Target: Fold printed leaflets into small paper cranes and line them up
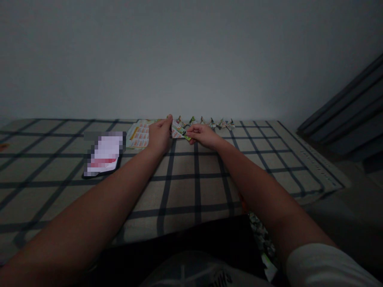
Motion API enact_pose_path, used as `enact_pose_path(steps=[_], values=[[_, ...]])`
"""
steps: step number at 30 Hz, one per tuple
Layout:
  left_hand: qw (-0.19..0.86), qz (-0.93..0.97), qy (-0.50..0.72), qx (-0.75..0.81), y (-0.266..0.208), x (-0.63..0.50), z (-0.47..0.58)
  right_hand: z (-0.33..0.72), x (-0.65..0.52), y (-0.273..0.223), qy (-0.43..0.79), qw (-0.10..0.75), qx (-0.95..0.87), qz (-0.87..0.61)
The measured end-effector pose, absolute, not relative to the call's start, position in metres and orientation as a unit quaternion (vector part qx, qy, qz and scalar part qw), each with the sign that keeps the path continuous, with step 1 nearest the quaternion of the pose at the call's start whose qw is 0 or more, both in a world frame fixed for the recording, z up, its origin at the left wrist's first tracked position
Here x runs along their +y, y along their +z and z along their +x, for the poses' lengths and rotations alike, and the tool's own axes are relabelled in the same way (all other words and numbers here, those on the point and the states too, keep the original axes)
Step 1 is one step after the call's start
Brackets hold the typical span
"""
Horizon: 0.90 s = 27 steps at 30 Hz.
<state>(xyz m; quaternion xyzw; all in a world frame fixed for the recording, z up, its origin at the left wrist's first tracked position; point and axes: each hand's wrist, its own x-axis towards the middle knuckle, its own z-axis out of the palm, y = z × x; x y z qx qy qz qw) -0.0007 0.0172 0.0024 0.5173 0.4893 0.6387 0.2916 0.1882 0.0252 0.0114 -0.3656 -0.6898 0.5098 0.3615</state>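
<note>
My left hand (160, 134) is closed, its thumb up, at the near end of a small folded piece of printed paper (178, 129). My right hand (202, 135) pinches the other end of this paper, at its green edge. Left of my left hand, and partly hidden behind it, lies a printed paper sheet (139, 135) with rows of small boxes. Just beyond my hands, several folded paper pieces (222, 124) stand in a row along the back of the table.
A phone (104, 153) with a lit, blurred screen lies to the left on the checked tablecloth (182, 191). A plain wall (191, 59) rises behind the table. Dark ridged panels (353, 103) are at the right. Crumpled printed material (261, 235) shows below my right forearm.
</note>
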Motion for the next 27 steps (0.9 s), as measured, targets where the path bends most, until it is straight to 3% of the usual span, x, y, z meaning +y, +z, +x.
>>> enact_pose_path(steps=[12, 22, 27], values=[[0.345, 0.587, 0.568, 0.462, -0.001, 0.016, 0.003, 0.191, 0.027, 0.011, 0.489, 0.407, -0.666, -0.390], [0.473, 0.591, 0.516, 0.400, 0.003, 0.008, 0.010, 0.192, 0.031, 0.008, 0.525, 0.443, -0.638, -0.348], [0.460, 0.591, 0.529, 0.399, 0.000, 0.012, 0.010, 0.193, 0.030, 0.008, 0.518, 0.428, -0.659, -0.338]])
